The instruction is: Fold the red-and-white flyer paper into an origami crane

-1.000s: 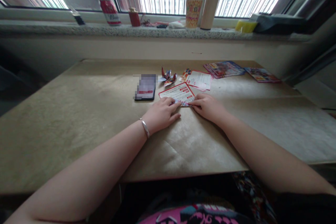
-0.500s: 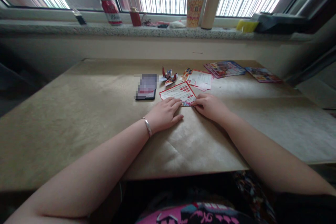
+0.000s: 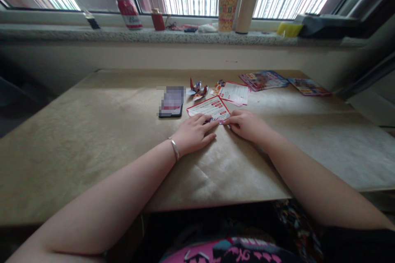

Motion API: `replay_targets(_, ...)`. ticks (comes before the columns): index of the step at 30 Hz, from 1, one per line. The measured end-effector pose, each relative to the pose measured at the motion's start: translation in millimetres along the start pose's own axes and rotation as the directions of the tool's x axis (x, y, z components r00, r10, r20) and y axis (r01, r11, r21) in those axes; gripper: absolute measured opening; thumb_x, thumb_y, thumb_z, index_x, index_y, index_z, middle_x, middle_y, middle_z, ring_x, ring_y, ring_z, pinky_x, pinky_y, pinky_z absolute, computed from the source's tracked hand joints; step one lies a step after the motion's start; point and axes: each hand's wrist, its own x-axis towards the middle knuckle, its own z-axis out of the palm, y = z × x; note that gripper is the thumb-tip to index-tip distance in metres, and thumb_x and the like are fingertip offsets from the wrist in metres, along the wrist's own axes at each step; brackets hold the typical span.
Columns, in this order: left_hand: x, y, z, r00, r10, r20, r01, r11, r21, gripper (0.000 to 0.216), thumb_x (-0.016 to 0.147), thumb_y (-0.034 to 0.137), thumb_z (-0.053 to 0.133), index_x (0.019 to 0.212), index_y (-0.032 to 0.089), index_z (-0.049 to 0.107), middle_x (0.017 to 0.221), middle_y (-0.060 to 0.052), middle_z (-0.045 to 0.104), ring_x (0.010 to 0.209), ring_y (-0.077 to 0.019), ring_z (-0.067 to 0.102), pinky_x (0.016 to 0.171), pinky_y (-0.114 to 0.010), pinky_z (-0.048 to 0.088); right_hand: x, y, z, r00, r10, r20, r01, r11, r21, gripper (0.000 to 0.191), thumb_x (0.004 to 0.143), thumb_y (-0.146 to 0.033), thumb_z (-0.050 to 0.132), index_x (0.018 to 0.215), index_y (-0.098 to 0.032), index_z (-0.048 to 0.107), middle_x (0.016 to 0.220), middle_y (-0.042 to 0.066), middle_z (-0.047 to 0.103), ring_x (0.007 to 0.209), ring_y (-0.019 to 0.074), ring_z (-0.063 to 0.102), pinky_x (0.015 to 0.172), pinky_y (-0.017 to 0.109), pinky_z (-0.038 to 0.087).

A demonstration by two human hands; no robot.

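Observation:
A printed sheet of paper [image 3: 210, 107], white with a red border, lies on the table in front of me. Its near edge shows a narrow colourful strip, which looks folded over. My left hand [image 3: 195, 133] rests on the sheet's near left side with fingers stretched out, the index finger lying along the strip. At the near right corner my right hand [image 3: 247, 124] has its thumb and fingers closed on the paper's edge. Just beyond the sheet stands a small folded paper piece [image 3: 198, 89] with pointed tips. More printed sheets [image 3: 236, 92] lie behind it to the right.
A phone [image 3: 171, 102] with a blurred screen lies left of the paper. Stacks of colourful cards [image 3: 265, 80] and another pile [image 3: 308, 86] are at the back right. On the stone windowsill [image 3: 185, 38] stand a red can [image 3: 128, 14], a patterned cup [image 3: 227, 12] and other items.
My left index finger has slid right along the near edge of the sheet, towards my right fingertips. My right hand has stayed almost in place.

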Motion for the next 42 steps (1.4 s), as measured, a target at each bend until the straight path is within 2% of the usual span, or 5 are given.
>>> replay_targets(10, -0.9, 2.7, -3.3, 0.999, -0.016, 0.038, 0.017, 1.0, -0.011, 0.05, 0.096, 0.046, 0.04, 0.145, 0.035, 0.041, 0.143, -0.006, 0.046, 0.131, -0.028, 0.04, 0.112, -0.044, 0.031, 1.3, 0.1, 1.5, 1.0, 0.014, 0.007, -0.015, 0.995, 0.095, 0.03, 0.086, -0.018, 0.053, 0.105, -0.023, 0.076, 0.101, 0.009, 0.07, 0.092, 0.0204, 0.063, 0.089, 0.034, 0.049)
replay_targets(18, -0.5, 3.3, -1.2, 0.999, -0.027, 0.02, 0.028, 0.999, -0.03, 0.048, 0.097, 0.047, 0.037, 0.142, 0.033, 0.045, 0.141, -0.008, 0.046, 0.13, -0.0278, 0.042, 0.111, -0.044, 0.032, 1.3, 8.6, 2.3, 1.0, -0.01, -0.007, 0.011, 0.982, 0.189, 0.032, 0.083, -0.01, 0.052, 0.101, -0.022, 0.077, 0.1, 0.006, 0.071, 0.091, 0.0165, 0.064, 0.09, 0.031, 0.049)
replay_targets(26, -0.3, 2.8, -1.3, 0.999, -0.035, 0.025, 0.036, 0.998, -0.044, 0.048, 0.096, 0.047, 0.038, 0.142, 0.034, 0.045, 0.142, -0.007, 0.045, 0.131, -0.0272, 0.041, 0.111, -0.045, 0.032, 0.6, 13.9, -3.0, 0.987, 0.148, 0.069, -0.156, 0.979, 0.133, 0.029, 0.083, -0.015, 0.058, 0.098, -0.03, 0.078, 0.096, 0.006, 0.069, 0.087, 0.018, 0.063, 0.084, 0.032, 0.05)
replay_targets(38, 0.6, 1.7, -2.3, 0.998, -0.046, 0.053, 0.051, 0.994, -0.095, 0.048, 0.096, 0.045, 0.04, 0.141, 0.034, 0.046, 0.143, -0.007, 0.044, 0.132, -0.0285, 0.04, 0.113, -0.046, 0.03, -5.0, 45.8, -11.4, 0.947, 0.241, 0.211, -0.276, 0.948, 0.156, 0.033, 0.079, -0.008, 0.055, 0.089, -0.026, 0.08, 0.094, 0.005, 0.071, 0.082, 0.0166, 0.066, 0.081, 0.027, 0.052)
replay_targets(42, 0.8, 2.4, -3.6, 0.997, -0.051, 0.065, 0.057, 0.994, -0.097, 0.047, 0.096, 0.045, 0.04, 0.142, 0.035, 0.045, 0.143, -0.006, 0.043, 0.132, -0.0281, 0.039, 0.113, -0.046, 0.03, -7.7, 49.1, -15.8, 0.954, 0.21, 0.215, -0.24, 0.963, 0.124, 0.031, 0.078, -0.009, 0.055, 0.087, -0.025, 0.08, 0.092, 0.004, 0.073, 0.079, 0.0161, 0.067, 0.078, 0.026, 0.052)
